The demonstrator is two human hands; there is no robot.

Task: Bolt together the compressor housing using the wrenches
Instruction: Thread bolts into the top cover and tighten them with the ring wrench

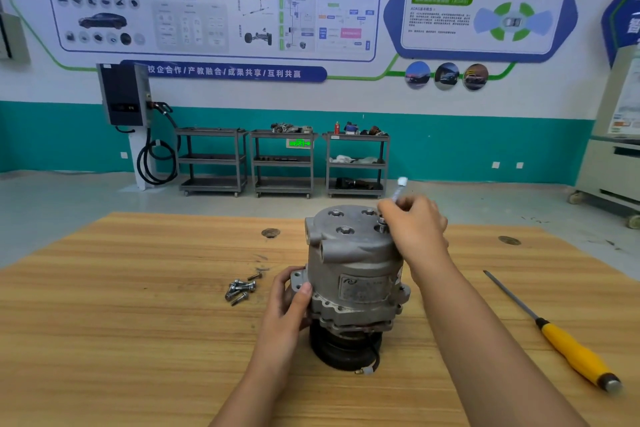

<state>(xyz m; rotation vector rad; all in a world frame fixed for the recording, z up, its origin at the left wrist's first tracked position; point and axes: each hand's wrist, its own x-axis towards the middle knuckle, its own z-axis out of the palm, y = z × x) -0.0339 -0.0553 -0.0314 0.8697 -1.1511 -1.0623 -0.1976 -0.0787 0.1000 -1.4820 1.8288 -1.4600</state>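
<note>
I'm seating a top bolt [381, 225] in the compressor housing [349, 253] — right hand [415, 222] curled round what looks like a slim wrench [399, 188], left hand [289, 302] gripping the side. Next: turn it down square.

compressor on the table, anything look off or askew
Nothing damaged or spilled. One bolt at the top right of the compressor stands proud, threads showing, while the other three sit low. Spare bolts lie in a loose heap to its left.

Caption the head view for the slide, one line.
Left hand steadies the compressor on the wooden table while the right hand holds a slim tool at a top bolt.
</note>
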